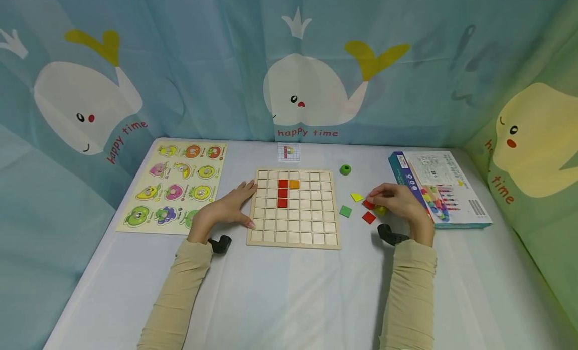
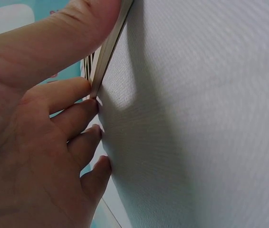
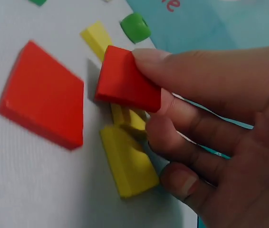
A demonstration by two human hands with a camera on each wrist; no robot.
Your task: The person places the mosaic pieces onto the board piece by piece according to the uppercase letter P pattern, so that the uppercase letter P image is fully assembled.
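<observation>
A wooden grid board (image 1: pixel 293 224) lies flat on the table, with three red tiles (image 1: pixel 282 193) in one column and an orange tile (image 1: pixel 294 184) beside the top one. My left hand (image 1: pixel 226 207) rests against the board's left edge, fingers spread and thumb near the lower corner. Between thumb and fingers, my right hand (image 1: pixel 397 199) pinches a red square tile (image 3: pixel 127 80), seen up close in the right wrist view. Another red tile (image 1: pixel 369 217) lies beside that hand. Yellow tiles (image 3: pixel 129 164) are below its fingers, partly hidden in the head view. A green tile (image 1: pixel 345 211) lies nearer the board.
A small patterned card (image 1: pixel 289 152) sits behind the board. A green bead (image 1: pixel 345 170) stands right of the board's far corner. At the left lies a fruit puzzle board (image 1: pixel 169 194); at the right, a cardboard box (image 1: pixel 474 215). Printed curtains (image 1: pixel 203 79) enclose the table.
</observation>
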